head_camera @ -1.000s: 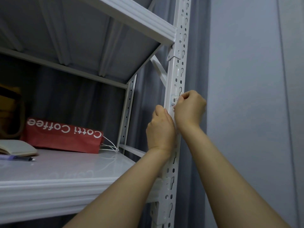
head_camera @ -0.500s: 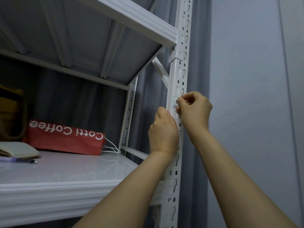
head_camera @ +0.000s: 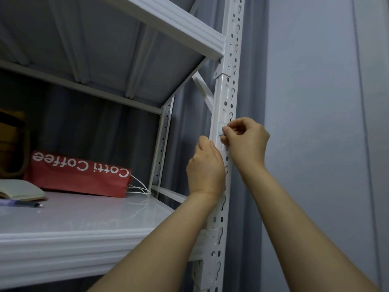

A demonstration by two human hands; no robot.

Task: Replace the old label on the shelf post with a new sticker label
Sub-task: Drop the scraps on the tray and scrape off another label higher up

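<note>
a: where's the label?
b: old label (head_camera: 220,127) stuck on the white shelf post (head_camera: 228,98), between the two shelves.
a: hands?
b: right hand (head_camera: 246,142) pinches the label's right edge. left hand (head_camera: 205,167) curls round the post just below it.
a: rest?
b: red coffee bag (head_camera: 80,173), notebook (head_camera: 19,189), pen (head_camera: 23,203) on the lower shelf (head_camera: 84,226).

The label (head_camera: 220,126) was partly hidden behind the right hand (head_camera: 247,142); its blue marking was too small to read.
</note>
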